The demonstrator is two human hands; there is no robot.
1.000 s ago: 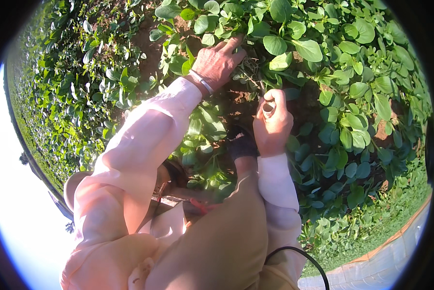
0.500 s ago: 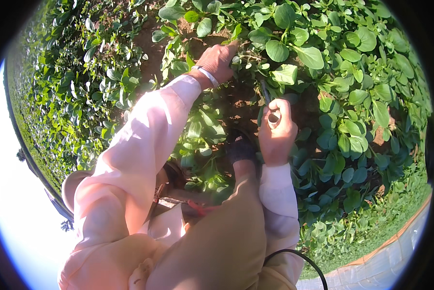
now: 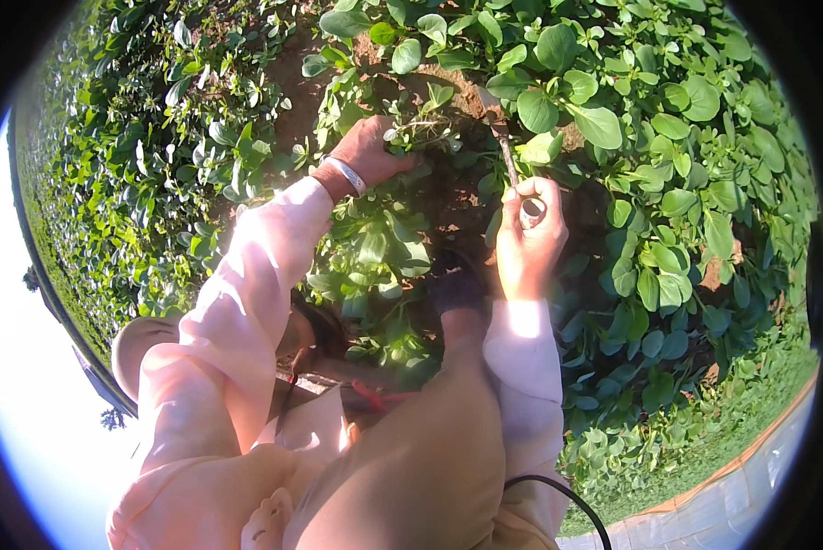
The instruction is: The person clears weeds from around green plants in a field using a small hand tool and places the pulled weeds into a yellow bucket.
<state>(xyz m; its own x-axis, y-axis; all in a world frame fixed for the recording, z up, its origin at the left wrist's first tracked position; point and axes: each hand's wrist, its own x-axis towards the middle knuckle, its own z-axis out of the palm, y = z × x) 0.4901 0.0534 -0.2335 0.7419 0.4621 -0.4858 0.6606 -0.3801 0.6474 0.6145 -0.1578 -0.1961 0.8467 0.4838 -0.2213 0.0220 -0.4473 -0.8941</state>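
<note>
My left hand (image 3: 367, 158), with a pale band on its wrist, is closed around a small uprooted weed (image 3: 427, 130). Leaves and thin pale roots of it stick out past the fingers. My right hand (image 3: 531, 240) grips a small hand hoe (image 3: 505, 147) by its round, hollow-ended handle. The metal shaft runs away from me, and the blade lies on bare soil among the plants. Broad-leaved green plants (image 3: 595, 124) grow just beyond and to the right of the tool. Between my hands is a strip of brown soil (image 3: 462, 197).
My foot (image 3: 455, 282) in a dark shoe stands on the soil below the hands. Leafy plants (image 3: 375, 243) grow beside it, and denser rows (image 3: 219, 137) cover the left. A black cable (image 3: 572, 495) curves near my right arm. Pale sheeting (image 3: 732, 500) borders the field at lower right.
My left hand has drawn back to the left and nearer, bringing the weed with it. The right hand has shifted slightly right, and the hoe's blade now shows on the soil.
</note>
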